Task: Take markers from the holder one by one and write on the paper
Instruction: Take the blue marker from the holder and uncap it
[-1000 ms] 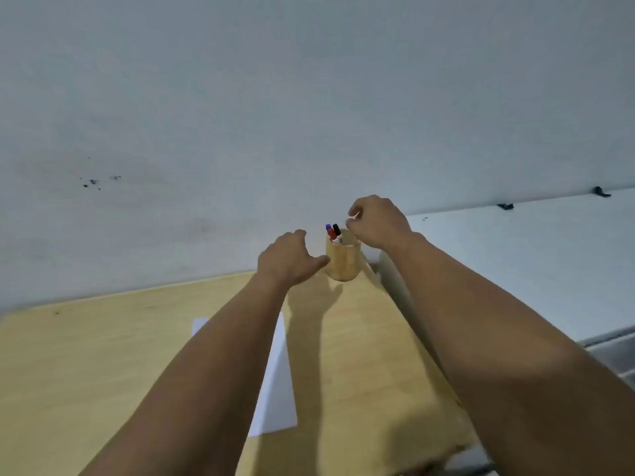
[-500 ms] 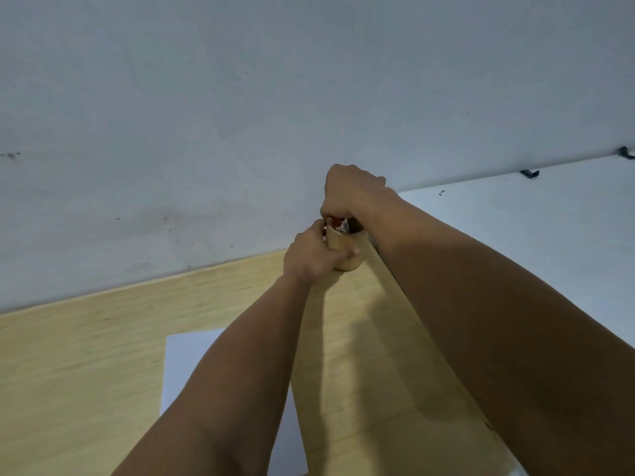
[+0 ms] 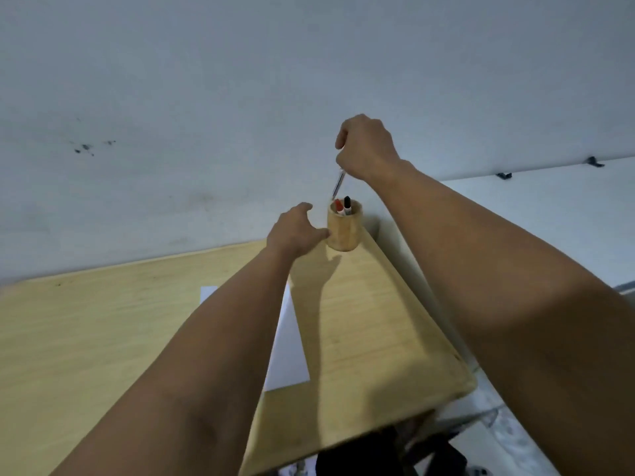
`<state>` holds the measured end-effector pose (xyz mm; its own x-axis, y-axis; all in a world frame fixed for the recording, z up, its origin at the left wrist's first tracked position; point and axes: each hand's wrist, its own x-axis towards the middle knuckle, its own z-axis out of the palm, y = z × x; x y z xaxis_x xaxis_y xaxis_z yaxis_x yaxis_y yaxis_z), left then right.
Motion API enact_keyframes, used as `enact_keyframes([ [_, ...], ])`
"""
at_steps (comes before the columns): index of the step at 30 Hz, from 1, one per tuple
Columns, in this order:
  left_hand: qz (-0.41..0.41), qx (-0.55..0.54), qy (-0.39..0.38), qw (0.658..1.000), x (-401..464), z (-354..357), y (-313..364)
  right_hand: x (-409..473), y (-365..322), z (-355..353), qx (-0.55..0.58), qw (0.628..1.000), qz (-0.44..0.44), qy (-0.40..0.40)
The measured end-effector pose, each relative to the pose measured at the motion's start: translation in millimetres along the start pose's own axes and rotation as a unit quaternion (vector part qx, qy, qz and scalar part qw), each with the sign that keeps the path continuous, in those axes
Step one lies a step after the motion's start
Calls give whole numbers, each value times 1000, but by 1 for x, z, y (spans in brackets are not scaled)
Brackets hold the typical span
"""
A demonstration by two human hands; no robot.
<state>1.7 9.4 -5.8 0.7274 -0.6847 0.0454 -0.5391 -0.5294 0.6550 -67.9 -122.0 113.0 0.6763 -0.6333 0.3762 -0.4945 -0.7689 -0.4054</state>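
Note:
A round wooden holder (image 3: 344, 231) stands at the far right corner of the wooden table (image 3: 371, 331), against the wall. A red-capped marker (image 3: 339, 206) and a black-capped marker (image 3: 347, 205) stick up out of it. My right hand (image 3: 366, 147) is raised above the holder, closed on a thin marker (image 3: 337, 184) whose lower tip hangs just over the rim. My left hand (image 3: 294, 231) rests against the holder's left side with fingers spread, not closed around it. A white sheet of paper (image 3: 287, 348) lies on the table, mostly hidden under my left forearm.
A grey-white wall (image 3: 240, 97) rises right behind the table. A lower white surface (image 3: 536, 214) lies to the right, with two small dark clips at its back edge. The table's right edge and rounded near corner (image 3: 464, 383) drop off to dark things below.
My right hand has lifted from the holder's mouth with a marker. My left hand has loosened from gripping the holder to touching its side.

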Motion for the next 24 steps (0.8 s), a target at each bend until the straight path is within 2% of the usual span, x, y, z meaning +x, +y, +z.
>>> enact_keyframes([
  [5,-1,-55,70,996,-53,-49,9,-52,-20,-35,200,978,34,54],
  [8,-9,-104,105,989,-88,-65,6,-84,-30,-28,352,932,86,18],
  [11,-16,-158,107,981,-116,-76,-9,-117,-43,-10,466,875,127,-40],
  [17,-51,-194,133,971,-150,-96,-53,-168,-67,39,557,799,113,-195],
  [20,-73,-202,163,963,-156,-109,-78,-185,-83,61,537,798,89,-258],
  [24,-88,-171,167,967,-163,-126,-101,-196,-99,81,546,783,84,-286],
])
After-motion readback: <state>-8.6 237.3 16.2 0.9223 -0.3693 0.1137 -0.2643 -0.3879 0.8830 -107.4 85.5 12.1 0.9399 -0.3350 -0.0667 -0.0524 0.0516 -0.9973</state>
